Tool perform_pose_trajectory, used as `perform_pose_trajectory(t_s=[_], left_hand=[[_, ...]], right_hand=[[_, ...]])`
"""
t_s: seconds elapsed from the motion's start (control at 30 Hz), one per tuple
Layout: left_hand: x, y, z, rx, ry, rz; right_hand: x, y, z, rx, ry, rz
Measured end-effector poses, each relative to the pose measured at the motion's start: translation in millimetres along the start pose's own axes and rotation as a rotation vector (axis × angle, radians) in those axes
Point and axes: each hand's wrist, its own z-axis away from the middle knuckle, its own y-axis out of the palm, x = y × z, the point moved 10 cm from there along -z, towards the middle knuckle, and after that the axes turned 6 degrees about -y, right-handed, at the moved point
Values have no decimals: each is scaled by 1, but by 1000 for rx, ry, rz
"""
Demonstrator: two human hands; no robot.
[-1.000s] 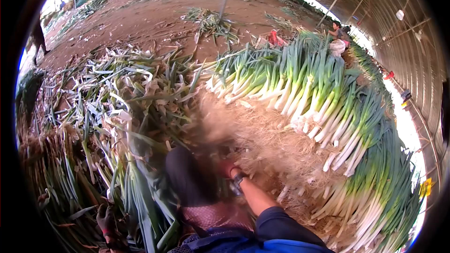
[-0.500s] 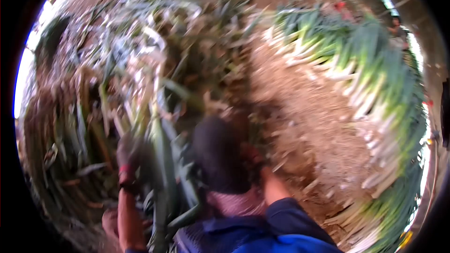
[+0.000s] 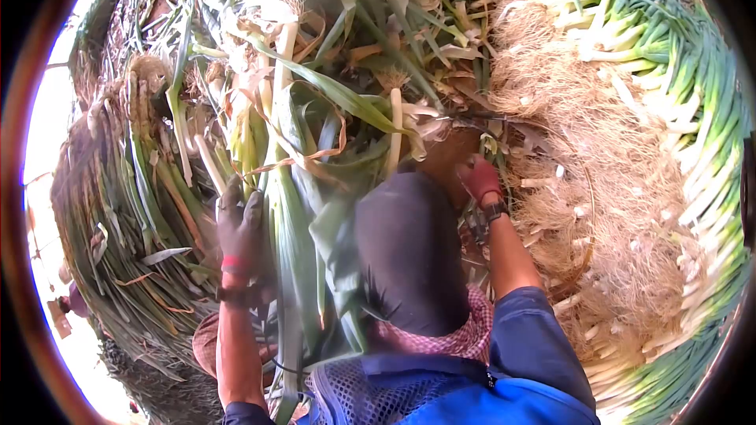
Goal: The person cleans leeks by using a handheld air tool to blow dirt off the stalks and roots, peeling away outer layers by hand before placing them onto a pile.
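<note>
My left hand [image 3: 242, 224], in a dark grey glove with a red cuff, rests beside and against a leek [image 3: 287, 212] with long green leaves. Its fingers are stretched out, pointing away from me. My right hand [image 3: 480, 179], in a reddish glove, is closed near my knee. Whether it grips anything is hard to make out; a brown flat shape [image 3: 449, 153] lies right beside it. Just beyond, a leek with a white shaft [image 3: 395, 130] stands with its roots upward. More loose leeks and torn leaves [image 3: 339, 94] spread ahead of my hands.
On the left is a big stack of untrimmed leeks [image 3: 118, 212]. Cut roots [image 3: 598, 173] cover the ground to the right. Beyond them curves a row of cleaned leeks [image 3: 709, 134], white ends inward. My dark-clothed knee [image 3: 409, 244] sits between my hands.
My view has tilted down and steadied, so hands and leeks appear sharper. My right hand has moved forward from beside my knee. My left hand stays by the leeks.
</note>
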Motion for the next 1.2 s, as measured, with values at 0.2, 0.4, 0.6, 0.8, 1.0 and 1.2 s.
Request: perform_pose_trajectory(t_s=[0.2,0.4,0.6,0.8,1.0,1.2], left_hand=[[17,1,0,-13,-71,6],[-1,3,-5,-32,-144,108],[22,3,-34,64,-145,100],[-5,-4,-32,188,-182,-341],[-11,18,-7,96,-244,-69],[-18,30,10,118,-269,3]], right_hand=[[55,-43,-68,29,-81,564],[12,-56,-121,184,30,973],[-14,-40,-145,206,-44,936],[-24,-41,-88,237,-35,447],[72,-101,-10,331,-196,-48],[128,-190,33,118,-331,147]])
